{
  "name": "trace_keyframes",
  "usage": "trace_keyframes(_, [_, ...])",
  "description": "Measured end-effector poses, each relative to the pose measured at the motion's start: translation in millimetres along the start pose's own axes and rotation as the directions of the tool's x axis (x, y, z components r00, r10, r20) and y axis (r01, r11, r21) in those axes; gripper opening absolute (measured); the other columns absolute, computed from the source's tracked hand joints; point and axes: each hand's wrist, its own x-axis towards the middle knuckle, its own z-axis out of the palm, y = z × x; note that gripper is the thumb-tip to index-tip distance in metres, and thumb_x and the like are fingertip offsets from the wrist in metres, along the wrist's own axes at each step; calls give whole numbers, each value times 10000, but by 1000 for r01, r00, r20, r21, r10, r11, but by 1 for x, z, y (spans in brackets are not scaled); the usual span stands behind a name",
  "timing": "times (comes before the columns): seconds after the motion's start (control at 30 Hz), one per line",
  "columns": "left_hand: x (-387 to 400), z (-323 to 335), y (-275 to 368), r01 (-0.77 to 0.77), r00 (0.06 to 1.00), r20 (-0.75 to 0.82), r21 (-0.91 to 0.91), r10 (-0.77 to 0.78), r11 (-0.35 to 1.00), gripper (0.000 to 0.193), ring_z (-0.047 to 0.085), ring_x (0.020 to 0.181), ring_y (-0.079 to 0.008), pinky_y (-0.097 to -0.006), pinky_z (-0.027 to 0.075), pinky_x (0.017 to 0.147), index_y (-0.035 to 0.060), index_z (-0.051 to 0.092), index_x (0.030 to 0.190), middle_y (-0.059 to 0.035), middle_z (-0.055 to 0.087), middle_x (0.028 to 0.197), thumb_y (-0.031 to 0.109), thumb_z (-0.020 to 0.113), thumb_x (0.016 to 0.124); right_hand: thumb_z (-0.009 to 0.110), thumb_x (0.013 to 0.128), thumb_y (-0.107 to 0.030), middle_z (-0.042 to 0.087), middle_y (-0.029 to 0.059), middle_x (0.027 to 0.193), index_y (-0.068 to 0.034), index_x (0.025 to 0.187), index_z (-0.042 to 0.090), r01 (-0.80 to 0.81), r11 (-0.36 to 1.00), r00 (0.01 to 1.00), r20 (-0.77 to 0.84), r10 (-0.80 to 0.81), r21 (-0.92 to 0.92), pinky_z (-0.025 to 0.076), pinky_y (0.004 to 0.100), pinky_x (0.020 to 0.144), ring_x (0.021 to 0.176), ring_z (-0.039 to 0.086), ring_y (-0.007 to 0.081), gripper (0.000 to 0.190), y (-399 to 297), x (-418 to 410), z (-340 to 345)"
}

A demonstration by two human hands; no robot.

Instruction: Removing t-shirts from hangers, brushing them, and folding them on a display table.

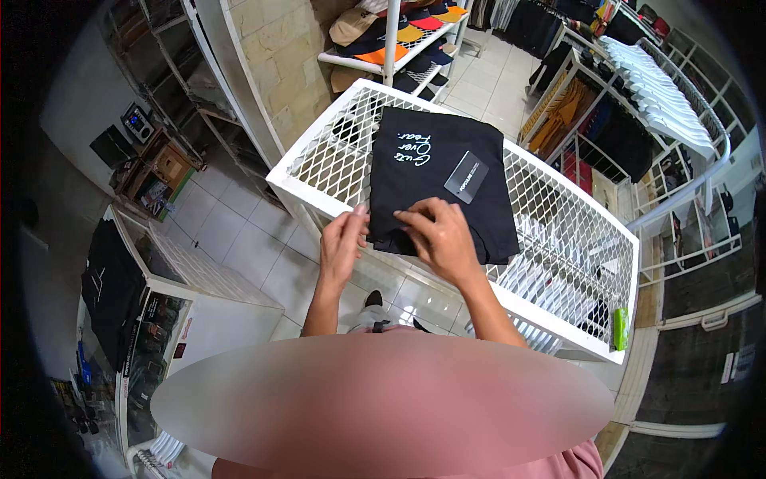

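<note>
A folded black garment point(437, 135), likely a T-shirt, lies on a white metal-mesh display table point(326, 161). White script lettering runs across its upper left part. On its right half rests a dark grey hang tag point(467, 177) bearing writing. My right hand point(441, 236) is over the garment's near part, fingers bent and apart, nothing seen between them; whether the fingertips touch the cloth is unclear. Just off the garment's left near edge, my left hand point(344, 242) has its thumb and fingers loosely curved, with no cloth visibly gripped.
White hangers point(550, 263) show beneath the mesh, and a small green packet point(621, 329) sits at the table's right corner. Beyond stands a rack of caps point(413, 33). A rail of white hangers point(655, 90) is at right. Another black garment point(111, 287) tops a cabinet at left.
</note>
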Motion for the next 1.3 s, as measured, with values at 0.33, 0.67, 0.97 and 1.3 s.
trace_keyframes(0.33, [9,16,30,63,983,176,-14,-60,998,265,570,512,-74,-240,402,462,18,653,831,3,603,635,237,730,960,774,767,-98,646,31,993,-116,1100,753,25,1000,998,-49,-26,-14,416,370,773,881,598,225,334,-11,1,-13])
trace_keyframes(0.67, [10,-28,27,56,947,243,522,-212,851,507,617,545,-134,-309,482,535,-21,703,755,-102,672,639,459,754,913,806,855,-323,751,140,968,-32,1100,761,-539,831,842,119,526,140,542,357,831,914,702,261,383,75,8,-79])
trace_keyframes(0.97, [163,56,67,-161,964,7,811,266,563,540,719,940,-385,-487,543,817,45,752,984,-204,747,938,562,601,950,582,943,-612,752,231,1003,-2,1056,765,-797,604,595,-196,780,-15,533,432,914,1013,718,392,647,242,49,-62])
trace_keyframes(1.3, [249,119,29,100,917,-298,815,265,571,299,689,1029,-380,-508,553,844,43,643,1196,-203,693,1099,260,569,1003,718,850,-515,705,322,1131,157,1093,702,-925,367,356,-111,928,100,517,397,942,1077,699,381,715,293,94,-18])
